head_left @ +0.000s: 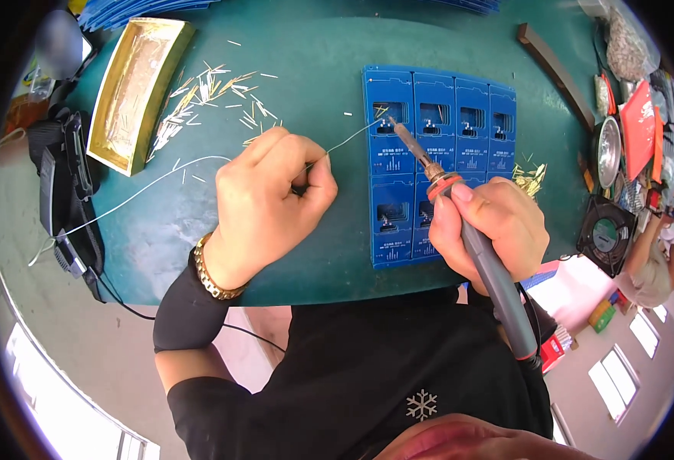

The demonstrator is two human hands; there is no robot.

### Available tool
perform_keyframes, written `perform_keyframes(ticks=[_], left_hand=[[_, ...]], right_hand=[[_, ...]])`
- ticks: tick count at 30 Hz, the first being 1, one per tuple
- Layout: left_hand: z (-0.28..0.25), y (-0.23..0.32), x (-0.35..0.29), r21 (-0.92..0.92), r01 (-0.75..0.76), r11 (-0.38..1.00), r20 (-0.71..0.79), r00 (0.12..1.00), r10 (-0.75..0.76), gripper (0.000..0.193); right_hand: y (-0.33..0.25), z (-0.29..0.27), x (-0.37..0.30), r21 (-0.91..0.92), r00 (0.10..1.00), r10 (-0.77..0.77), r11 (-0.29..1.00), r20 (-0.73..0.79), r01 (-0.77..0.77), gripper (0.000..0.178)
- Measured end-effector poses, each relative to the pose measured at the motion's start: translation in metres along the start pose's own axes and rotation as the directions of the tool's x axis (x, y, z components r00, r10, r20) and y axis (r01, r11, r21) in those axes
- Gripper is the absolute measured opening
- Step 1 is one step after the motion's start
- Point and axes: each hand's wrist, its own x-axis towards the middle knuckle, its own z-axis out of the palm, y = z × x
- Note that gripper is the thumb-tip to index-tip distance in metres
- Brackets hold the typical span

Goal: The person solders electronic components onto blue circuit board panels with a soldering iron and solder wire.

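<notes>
My right hand (498, 226) grips the grey handle of a soldering iron (490, 268). The iron's tip rests at or just over the upper left cutout of a blue circuit board panel (394, 161). Pinched in my left hand (268, 188) is a thin strand of solder wire (348, 140), whose free end reaches the same spot as the tip. Whether tip and wire touch cannot be made out. Behind my left hand the wire trails left across the mat. A few thin gold pins (381, 111) lie in that upper left cutout. My right hand hides the panel's lower right part.
Loose metal pins (210, 88) lie scattered beside a yellow tray (107, 146) on the green mat. Another pile of pins (531, 178) sits right of the panel. A dark bar (555, 77), a metal bowl (607, 152) and a black fan (605, 235) stand along the right. Another person is at far right.
</notes>
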Motion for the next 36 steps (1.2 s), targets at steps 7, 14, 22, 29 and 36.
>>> perform_keyframes(ticks=[7,14,22,29,36], left_hand=[[-0.0003,0.0051,0.0008,-0.036,0.043,0.998,0.019,0.999,-0.042,0.018],[-0.0009,0.0054,0.0,-0.016,0.04,0.999,0.038,0.999,-0.039,0.017],[-0.0016,0.0061,-0.0002,-0.021,0.058,0.998,0.061,0.997,-0.056,0.017],[-0.0024,0.0061,-0.0003,-0.057,0.08,0.995,0.066,0.995,-0.076,0.017],[-0.0011,0.0055,-0.0006,-0.042,0.061,0.997,0.079,0.995,-0.057,0.016]], right_hand=[[0.0047,0.0023,-0.003,0.012,0.999,-0.038,0.999,0.005,0.038,0.031],[0.0041,0.0049,-0.0065,-0.006,0.997,-0.063,0.998,0.033,0.063,0.031],[0.0026,0.0027,-0.0069,-0.009,0.993,-0.102,0.995,0.052,0.103,0.035],[0.0029,0.0025,-0.0064,-0.021,0.993,-0.11,0.994,0.051,0.112,0.036],[0.0019,0.0037,-0.0082,-0.02,0.992,-0.111,0.994,0.054,0.112,0.035]])
